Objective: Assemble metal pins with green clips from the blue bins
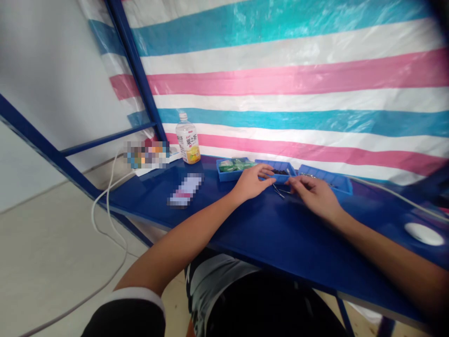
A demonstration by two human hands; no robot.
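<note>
My left hand [251,181] rests on the blue table [245,224], fingers curled, its fingertips pinched at the edge of a blue tray [280,167] with small dark parts. My right hand [312,193] lies just to the right, fingers bent and pinching a thin metal wire piece [278,190] that pokes out between the two hands. What the left fingers hold is too small to make out. A second blue tray [233,167] holds green packets, and a third blue tray [328,179] sits behind my right hand.
A juice bottle [188,139] stands at the table's back left by a white power strip [154,161] with a cable trailing to the floor. A blurred flat item [185,189] lies on the table. A white round object [423,233] sits at far right. A striped tarp hangs behind.
</note>
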